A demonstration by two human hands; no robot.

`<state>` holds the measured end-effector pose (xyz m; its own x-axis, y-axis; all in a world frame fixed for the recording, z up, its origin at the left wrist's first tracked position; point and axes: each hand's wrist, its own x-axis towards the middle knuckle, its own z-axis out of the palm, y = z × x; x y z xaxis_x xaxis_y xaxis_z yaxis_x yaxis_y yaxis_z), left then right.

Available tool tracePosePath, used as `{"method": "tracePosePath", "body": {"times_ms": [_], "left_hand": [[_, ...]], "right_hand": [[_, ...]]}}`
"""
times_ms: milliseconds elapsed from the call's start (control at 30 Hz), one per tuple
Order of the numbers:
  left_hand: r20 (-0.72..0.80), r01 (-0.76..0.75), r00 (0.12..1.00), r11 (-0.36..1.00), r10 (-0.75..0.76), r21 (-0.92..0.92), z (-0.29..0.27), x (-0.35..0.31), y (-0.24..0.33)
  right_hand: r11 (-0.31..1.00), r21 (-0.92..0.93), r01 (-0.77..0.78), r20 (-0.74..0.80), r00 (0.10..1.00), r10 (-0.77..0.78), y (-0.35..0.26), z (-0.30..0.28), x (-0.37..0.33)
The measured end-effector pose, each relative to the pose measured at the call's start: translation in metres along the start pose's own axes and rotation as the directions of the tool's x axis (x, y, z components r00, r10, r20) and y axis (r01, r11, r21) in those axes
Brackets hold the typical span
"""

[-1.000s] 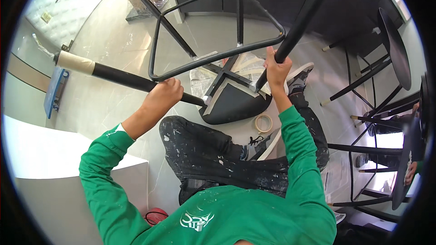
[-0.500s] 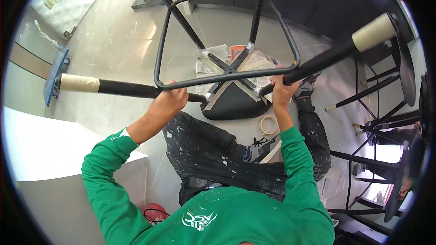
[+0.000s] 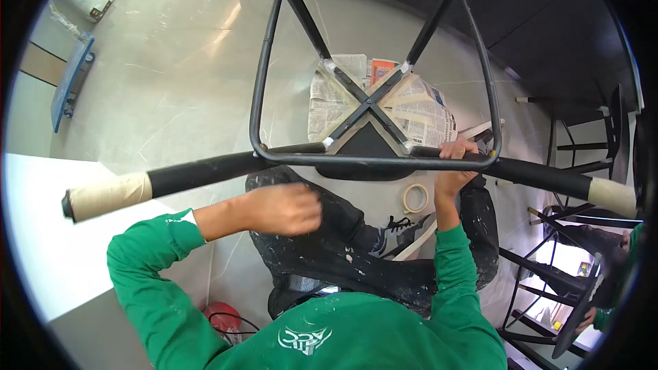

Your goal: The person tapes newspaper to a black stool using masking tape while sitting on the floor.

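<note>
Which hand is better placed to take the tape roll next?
Probably the left hand: it is off the chair, while the right hand, though nearer the tape roll, grips a chair leg.

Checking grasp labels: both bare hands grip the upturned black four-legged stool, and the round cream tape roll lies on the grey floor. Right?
Not quite: the head view shows only the right hand gripping the stool; the left hand is off it. The tape roll is on the floor.

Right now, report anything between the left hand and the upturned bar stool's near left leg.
Nothing visible blocks the left hand from the outer near left leg; farther in, the footrest overlaps that leg in view.
</note>
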<state>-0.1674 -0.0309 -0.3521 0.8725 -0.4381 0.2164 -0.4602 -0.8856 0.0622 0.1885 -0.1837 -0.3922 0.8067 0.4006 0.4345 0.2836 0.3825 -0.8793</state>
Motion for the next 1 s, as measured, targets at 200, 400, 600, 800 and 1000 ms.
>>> {"method": "tracePosePath", "body": {"times_ms": [200,400,600,800,1000], "left_hand": [[0.306,0.506,0.857,0.784,-0.413,-0.359,0.062,-0.115,-0.088],[-0.061,0.670,0.724,0.722,-0.687,-0.173,0.109,-0.078,-0.187],[0.021,0.595,0.804,0.802,-0.595,-0.047,0.166,-0.008,-0.198],[0.001,0.686,0.726,0.724,-0.688,-0.075,0.195,-0.021,-0.189],[-0.005,0.813,0.573,0.570,-0.819,-0.117,0.198,-0.030,-0.177]], "right_hand": [[0.999,-0.043,-0.031,0.061,0.998,0.033,-0.008,0.000,0.000],[1.000,0.005,-0.001,0.035,0.999,0.001,-0.005,0.003,-0.001],[0.998,-0.045,0.037,0.035,0.999,-0.035,-0.004,0.002,0.001],[0.999,0.004,0.041,0.041,0.998,-0.041,-0.004,0.001,0.001],[0.887,-0.426,-0.176,0.081,0.970,0.231,0.001,-0.032,-0.022]]}}
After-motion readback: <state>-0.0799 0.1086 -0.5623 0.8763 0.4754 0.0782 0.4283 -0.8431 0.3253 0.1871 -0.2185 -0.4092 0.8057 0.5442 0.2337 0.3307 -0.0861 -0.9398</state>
